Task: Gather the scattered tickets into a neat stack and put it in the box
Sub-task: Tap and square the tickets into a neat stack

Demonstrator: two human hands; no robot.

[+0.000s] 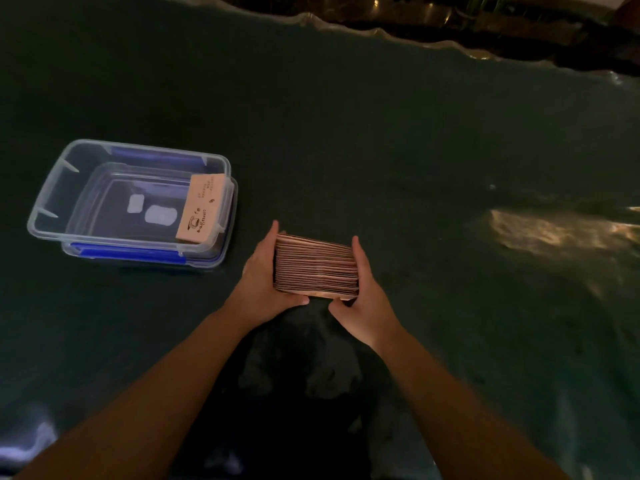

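A thick stack of tan tickets [316, 265] stands on edge on the dark green cloth at the centre. My left hand [265, 271] presses its left side and my right hand [363, 292] presses its right side, thumbs along the near face. To the left sits a clear plastic box [52, 188] with blue clips, open at the top. Inside it, against the right wall, lies another small stack of tickets [201, 209] with a printed coffee-cup drawing on the top one.
The box rests on its clear lid [207, 261]. The green cloth [381, 150] covers the whole table and its wavy far edge [381, 32] runs across the top. A patch of light glare [540, 233] lies on the right.
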